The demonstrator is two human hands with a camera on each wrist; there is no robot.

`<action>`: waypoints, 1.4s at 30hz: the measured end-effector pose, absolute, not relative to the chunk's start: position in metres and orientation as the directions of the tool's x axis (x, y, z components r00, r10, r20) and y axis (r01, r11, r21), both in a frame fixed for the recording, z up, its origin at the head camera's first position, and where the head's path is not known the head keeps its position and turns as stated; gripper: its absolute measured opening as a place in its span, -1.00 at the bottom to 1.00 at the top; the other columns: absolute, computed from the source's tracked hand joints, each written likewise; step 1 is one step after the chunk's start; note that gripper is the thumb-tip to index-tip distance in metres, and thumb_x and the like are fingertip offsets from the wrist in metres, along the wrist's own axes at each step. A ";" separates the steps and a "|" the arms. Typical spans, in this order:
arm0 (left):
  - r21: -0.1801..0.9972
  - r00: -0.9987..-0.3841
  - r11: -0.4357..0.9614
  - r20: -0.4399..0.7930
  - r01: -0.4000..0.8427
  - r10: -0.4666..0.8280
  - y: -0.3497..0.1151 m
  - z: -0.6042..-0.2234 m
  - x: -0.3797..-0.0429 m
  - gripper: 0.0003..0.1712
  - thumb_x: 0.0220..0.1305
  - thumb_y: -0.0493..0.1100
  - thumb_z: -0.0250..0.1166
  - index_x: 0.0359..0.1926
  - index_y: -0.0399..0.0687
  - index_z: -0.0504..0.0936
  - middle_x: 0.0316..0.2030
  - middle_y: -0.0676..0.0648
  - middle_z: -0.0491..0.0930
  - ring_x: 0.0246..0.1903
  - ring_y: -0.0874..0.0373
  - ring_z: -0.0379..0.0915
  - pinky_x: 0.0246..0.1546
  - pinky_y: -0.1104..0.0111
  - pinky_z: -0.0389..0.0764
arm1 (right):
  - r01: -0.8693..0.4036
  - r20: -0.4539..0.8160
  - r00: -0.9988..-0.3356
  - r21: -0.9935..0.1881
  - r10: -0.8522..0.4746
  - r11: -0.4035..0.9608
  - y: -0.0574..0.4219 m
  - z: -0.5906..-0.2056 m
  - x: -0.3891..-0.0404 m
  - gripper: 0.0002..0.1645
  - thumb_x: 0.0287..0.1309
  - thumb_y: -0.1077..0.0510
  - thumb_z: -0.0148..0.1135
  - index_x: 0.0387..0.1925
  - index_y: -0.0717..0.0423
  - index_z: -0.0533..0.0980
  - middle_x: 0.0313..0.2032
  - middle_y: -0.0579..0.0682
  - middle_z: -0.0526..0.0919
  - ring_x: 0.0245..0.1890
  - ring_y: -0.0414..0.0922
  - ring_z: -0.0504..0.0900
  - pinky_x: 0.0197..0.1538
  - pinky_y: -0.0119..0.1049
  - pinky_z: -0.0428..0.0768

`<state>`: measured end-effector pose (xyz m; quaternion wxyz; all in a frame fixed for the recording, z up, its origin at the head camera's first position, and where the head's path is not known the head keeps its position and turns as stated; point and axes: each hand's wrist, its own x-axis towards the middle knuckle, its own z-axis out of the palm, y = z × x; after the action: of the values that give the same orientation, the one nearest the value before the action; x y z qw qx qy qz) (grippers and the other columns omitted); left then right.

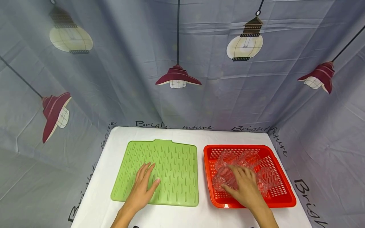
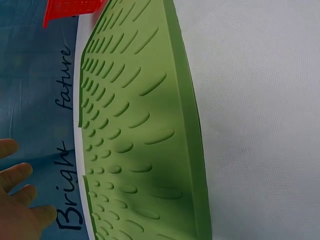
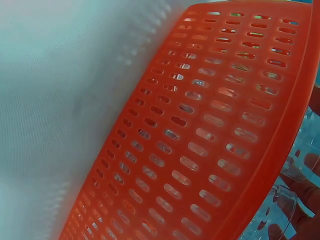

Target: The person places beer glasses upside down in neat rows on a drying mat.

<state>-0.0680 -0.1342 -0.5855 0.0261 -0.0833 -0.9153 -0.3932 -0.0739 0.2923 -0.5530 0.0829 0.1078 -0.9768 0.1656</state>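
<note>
My left hand [image 1: 141,191] hovers over the near left part of a green drying mat [image 1: 176,171] with raised oval ridges, fingers spread and nothing in it. In the left wrist view, the fingers of this hand [image 2: 20,200] show at the lower left edge, apart from the mat. My right hand [image 1: 243,186] reaches into a red basket [image 1: 211,190] and grips a clear cup [image 1: 223,179] with thumb and fingers apart around it. Through clear material beyond the basket rim, the right wrist view shows part of the right hand [image 3: 302,192].
More clear cups [image 1: 249,158] lie in the slotted basket, at its back and right side. White cloth [image 1: 94,196] covers the table, and a grey curtain [image 1: 128,63] printed with lamps surrounds it. A strip of table separates mat and basket.
</note>
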 end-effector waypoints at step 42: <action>0.974 -0.924 0.032 0.204 0.226 0.324 -0.081 -0.587 -0.054 -0.14 0.29 -0.16 0.34 0.50 0.12 0.10 0.49 0.01 0.14 0.51 -0.06 0.04 0.52 0.22 0.22 | -0.406 0.311 -0.904 -0.419 -0.292 0.812 0.239 -0.453 -0.066 0.10 -0.28 -0.22 0.62 0.36 -0.35 0.28 0.08 -0.27 0.51 0.05 -0.28 0.56 -0.02 -0.18 0.75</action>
<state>-0.0536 -0.0808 -0.5873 -0.0363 -0.1916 -0.7174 -0.6688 -0.0659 0.2386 -0.4525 0.1165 0.1850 -0.9447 0.2446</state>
